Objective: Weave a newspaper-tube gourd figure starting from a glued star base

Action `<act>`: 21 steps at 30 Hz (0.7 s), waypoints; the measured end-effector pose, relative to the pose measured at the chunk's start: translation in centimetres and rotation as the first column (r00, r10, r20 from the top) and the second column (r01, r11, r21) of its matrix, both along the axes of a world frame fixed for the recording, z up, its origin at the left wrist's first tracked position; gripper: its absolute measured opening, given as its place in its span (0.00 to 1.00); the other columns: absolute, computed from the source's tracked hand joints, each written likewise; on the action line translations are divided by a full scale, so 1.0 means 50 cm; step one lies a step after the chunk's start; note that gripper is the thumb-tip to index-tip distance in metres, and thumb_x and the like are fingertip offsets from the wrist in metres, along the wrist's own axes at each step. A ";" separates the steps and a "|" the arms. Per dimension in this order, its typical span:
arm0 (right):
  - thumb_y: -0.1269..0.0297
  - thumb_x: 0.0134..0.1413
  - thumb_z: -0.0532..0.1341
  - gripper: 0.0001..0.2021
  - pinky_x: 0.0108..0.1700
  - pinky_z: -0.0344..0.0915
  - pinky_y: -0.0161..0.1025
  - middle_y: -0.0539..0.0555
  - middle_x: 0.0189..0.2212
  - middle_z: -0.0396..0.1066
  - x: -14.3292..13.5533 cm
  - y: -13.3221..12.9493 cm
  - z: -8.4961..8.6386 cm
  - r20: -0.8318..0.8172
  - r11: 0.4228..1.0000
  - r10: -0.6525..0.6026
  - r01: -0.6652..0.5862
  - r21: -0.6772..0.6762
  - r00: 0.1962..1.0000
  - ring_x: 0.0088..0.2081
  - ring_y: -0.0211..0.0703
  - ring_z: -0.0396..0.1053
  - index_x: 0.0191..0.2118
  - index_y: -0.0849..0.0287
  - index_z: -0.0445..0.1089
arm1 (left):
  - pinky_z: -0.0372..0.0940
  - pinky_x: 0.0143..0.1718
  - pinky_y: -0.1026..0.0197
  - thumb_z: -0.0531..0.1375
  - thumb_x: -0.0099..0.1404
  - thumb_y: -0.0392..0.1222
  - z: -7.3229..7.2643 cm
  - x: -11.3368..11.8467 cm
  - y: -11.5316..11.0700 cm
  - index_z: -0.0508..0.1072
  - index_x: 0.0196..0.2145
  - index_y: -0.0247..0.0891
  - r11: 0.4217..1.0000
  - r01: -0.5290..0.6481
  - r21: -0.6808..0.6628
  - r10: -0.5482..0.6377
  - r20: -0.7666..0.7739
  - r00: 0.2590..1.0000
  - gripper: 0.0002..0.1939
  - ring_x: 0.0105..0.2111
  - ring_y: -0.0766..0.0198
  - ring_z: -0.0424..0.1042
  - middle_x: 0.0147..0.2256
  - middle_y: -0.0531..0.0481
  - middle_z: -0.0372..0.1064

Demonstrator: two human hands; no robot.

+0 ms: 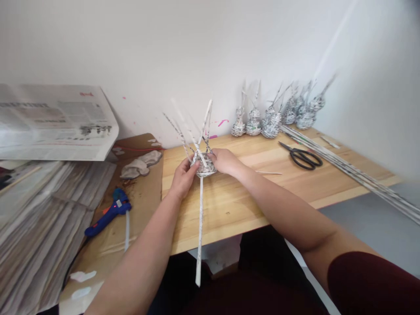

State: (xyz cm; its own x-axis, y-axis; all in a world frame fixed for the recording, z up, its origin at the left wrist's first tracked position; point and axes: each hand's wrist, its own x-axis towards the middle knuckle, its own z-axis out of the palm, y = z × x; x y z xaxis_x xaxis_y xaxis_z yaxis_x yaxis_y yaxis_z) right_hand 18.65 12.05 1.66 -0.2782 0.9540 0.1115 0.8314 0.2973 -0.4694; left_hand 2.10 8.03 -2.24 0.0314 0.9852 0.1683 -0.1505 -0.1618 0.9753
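Observation:
A small round basket woven from rolled newspaper (pixel 206 168) is between my hands over the wooden table. Several paper rods stand up from it, and one long paper rod (pixel 201 223) hangs down toward me past the table's front edge. My left hand (pixel 185 175) grips the basket's left side, thumb in front. On the right side, my right hand (pixel 225 161) is closed at the rim near the base of an upright rod; its fingertips are partly hidden behind the weave.
Woven paper figures (pixel 254 122) line the wall at the back right. Black scissors (pixel 302 157) and long paper rods (pixel 354 173) lie on the right. To the left are a blue glue gun (pixel 110 212), a crumpled glove (pixel 141 165), and stacked newspapers (pixel 46 232).

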 end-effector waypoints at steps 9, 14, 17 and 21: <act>0.57 0.68 0.47 0.20 0.38 0.60 0.37 0.62 0.40 0.77 -0.011 -0.017 0.012 0.022 0.999 0.036 -0.036 -0.003 0.999 0.42 0.49 0.73 0.41 0.60 0.74 | 0.73 0.41 0.55 0.64 0.61 0.44 0.037 0.027 -0.022 0.67 0.51 0.46 0.972 0.099 -0.212 -0.003 0.412 0.911 0.20 0.37 0.63 0.76 0.43 0.52 0.75; 0.52 0.67 0.46 0.24 0.37 0.61 0.38 0.64 0.39 0.78 -0.014 -0.029 0.015 0.094 0.999 0.047 -0.044 -0.028 0.994 0.41 0.51 0.74 0.41 0.60 0.76 | 0.73 0.37 0.58 0.65 0.61 0.43 0.036 0.024 -0.016 0.68 0.45 0.40 0.962 0.058 -0.265 0.067 0.441 0.895 0.15 0.30 0.65 0.75 0.34 0.52 0.74; 0.44 0.66 0.43 0.31 0.37 0.62 0.39 0.65 0.38 0.78 -0.015 -0.035 0.018 0.111 0.997 0.050 -0.042 -0.071 0.993 0.40 0.51 0.74 0.38 0.60 0.77 | 0.72 0.35 0.60 0.65 0.62 0.45 0.034 0.025 -0.012 0.69 0.42 0.39 0.963 0.028 -0.267 0.098 0.447 0.889 0.13 0.25 0.67 0.73 0.29 0.54 0.72; 0.40 0.64 0.39 0.37 0.38 0.62 0.41 0.68 0.38 0.77 -0.016 -0.035 0.018 0.138 0.996 0.042 -0.030 -0.088 0.990 0.41 0.55 0.74 0.38 0.62 0.78 | 0.72 0.35 0.62 0.65 0.62 0.45 0.034 0.026 -0.012 0.70 0.42 0.39 0.970 0.012 -0.243 0.102 0.452 0.886 0.13 0.27 0.67 0.74 0.29 0.53 0.73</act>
State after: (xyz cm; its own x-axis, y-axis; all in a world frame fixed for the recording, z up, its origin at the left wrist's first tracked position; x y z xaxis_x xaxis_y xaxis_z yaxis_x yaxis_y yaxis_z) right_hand 17.87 10.29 2.58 -0.3200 0.9473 -0.0122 0.8797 0.2924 -0.3749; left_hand 3.41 7.41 -0.54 -0.0385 0.9960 -0.0807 -0.5875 0.0428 0.8081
